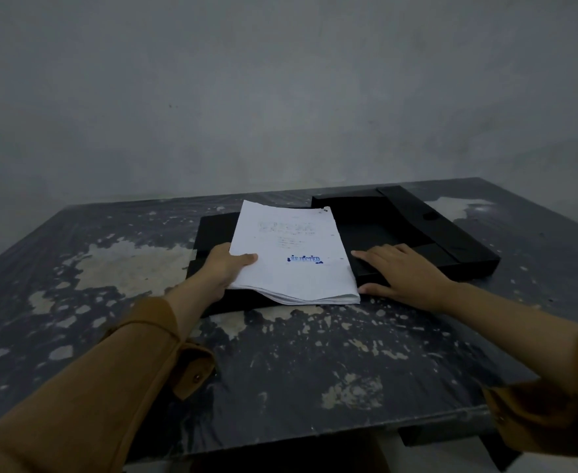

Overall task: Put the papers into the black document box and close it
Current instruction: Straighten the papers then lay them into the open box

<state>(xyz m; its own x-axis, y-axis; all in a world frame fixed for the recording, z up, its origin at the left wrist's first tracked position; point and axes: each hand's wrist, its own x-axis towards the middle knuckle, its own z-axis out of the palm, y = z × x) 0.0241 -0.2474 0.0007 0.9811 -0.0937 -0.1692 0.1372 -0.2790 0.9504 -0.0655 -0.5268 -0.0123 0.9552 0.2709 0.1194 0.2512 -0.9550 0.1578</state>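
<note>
One worn, paint-flecked table [314, 370] holds a black document box [417, 230] lying open, its tray showing no contents. Over its left half sits a thick stack of white papers [291, 254], stamped "REJECTED" in blue. Left hand [222, 268] grips the stack's left edge, thumb on top. Right hand [403, 271] lies flat, fingers spread, on the box's near edge.

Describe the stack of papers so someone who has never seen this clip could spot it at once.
On the dark, paint-worn table lies an opened flat black document box. Across its left half sits the thick stack of white printed papers, its left edge gripped by the left hand. It is the only white item, and its top sheet bears a blue REJECTED stamp.
</note>
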